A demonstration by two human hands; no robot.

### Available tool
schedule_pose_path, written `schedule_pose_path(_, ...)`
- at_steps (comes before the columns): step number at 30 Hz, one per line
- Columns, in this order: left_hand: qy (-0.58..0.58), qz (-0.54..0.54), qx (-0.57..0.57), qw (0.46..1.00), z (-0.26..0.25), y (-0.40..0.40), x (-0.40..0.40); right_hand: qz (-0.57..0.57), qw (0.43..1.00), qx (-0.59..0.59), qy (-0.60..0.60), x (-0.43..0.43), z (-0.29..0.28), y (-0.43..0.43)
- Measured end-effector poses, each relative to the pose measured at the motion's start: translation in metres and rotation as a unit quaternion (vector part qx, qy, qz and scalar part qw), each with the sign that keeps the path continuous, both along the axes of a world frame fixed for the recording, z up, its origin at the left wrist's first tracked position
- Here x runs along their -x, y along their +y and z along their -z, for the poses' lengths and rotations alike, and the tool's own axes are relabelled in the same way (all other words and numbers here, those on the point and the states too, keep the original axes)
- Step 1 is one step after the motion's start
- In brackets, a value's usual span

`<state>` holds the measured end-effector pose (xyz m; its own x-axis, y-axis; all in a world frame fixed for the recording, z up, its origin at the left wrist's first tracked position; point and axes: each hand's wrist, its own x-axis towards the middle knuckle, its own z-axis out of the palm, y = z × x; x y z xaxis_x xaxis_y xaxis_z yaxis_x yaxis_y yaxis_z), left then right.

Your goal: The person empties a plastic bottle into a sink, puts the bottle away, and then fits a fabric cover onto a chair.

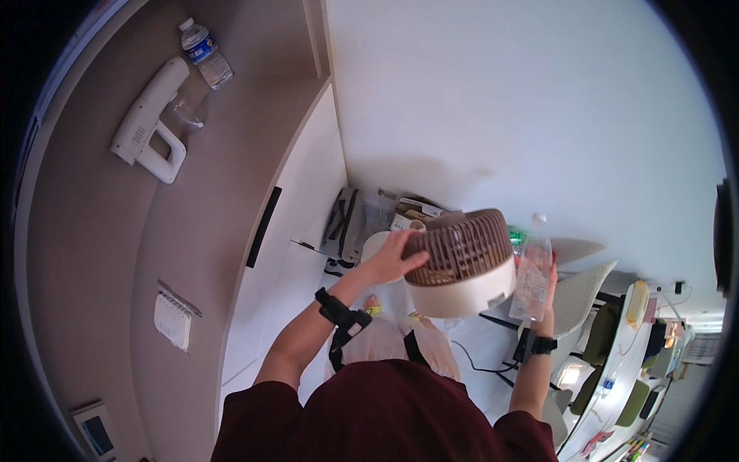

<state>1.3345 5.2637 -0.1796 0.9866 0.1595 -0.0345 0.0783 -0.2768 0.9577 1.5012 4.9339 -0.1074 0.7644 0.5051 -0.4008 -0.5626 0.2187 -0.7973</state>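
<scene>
In front of my body is an electric fan head (462, 254) with a brown ribbed grille and a cream-white housing, tilted to one side. My left hand (398, 257) grips the grille's left side, thumb and fingers spread over the ribs. To the right, my right hand (551, 283) holds a clear plastic bottle (532, 277) with a white cap, upright and close beside the housing. Most of that hand's fingers are hidden behind the bottle, so I cannot tell whether they also touch the fan. A green-labelled item (515, 237) shows partly behind the bottle.
On the left shelf (231, 133) lie a white handheld appliance (151, 121), a labelled water bottle (206, 53) and a small desk calendar (172, 320). A grey bag (344, 225) and an open carton (413, 213) stand by the wall. Right are a pale chair (580, 297), a cable (482, 368) and a long table (606, 369).
</scene>
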Motion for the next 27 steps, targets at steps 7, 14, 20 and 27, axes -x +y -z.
schedule_pose_path(7,0.05,0.082,0.031,0.995,-0.02,-0.082,-0.015,0.08,0.996,-0.004,0.035,0.006,0.01,-0.117)
schedule_pose_path(14,0.103,0.128,0.059,0.985,-0.035,-0.101,-0.021,0.12,0.993,0.008,0.015,0.056,-0.018,-0.124)
schedule_pose_path(20,0.079,0.058,0.072,0.993,-0.006,-0.081,-0.027,0.11,0.992,0.067,0.009,0.093,-0.049,-0.078)
schedule_pose_path(27,0.11,0.09,0.186,0.972,0.051,-0.02,-0.028,-0.047,0.987,0.066,-0.139,0.049,-0.005,-0.068)
